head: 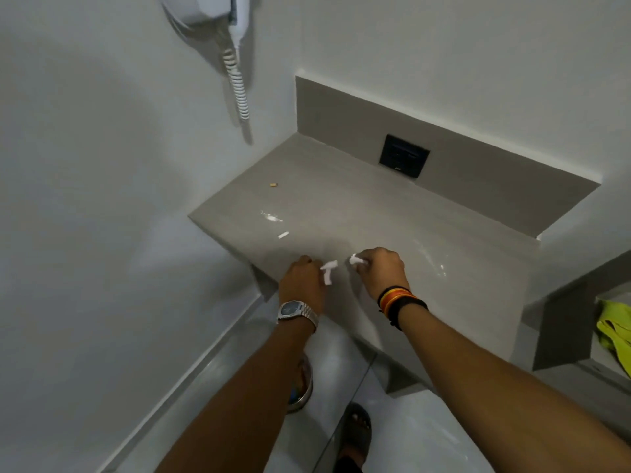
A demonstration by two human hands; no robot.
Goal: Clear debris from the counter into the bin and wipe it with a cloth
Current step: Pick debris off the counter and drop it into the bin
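You are working at the grey counter (392,216), and the debris on it is small and pale. Your left hand (302,279) is curling its fingers at the counter's front edge, with a white scrap of paper (328,272) lying against its thumb side; whether the fingers are actually pinching it cannot be told. Your right hand (382,269), further in from that edge, is closing its fingertips on a small crumpled white piece (356,259). Deeper on the counter, a short white bit (283,234), a whitish smear (271,217) and a tan butt-like bit (273,185) are lying loose, well apart from both hands. No writing is readable anywhere. A yellow-green cloth (614,331) is sitting beyond the counter's right end.
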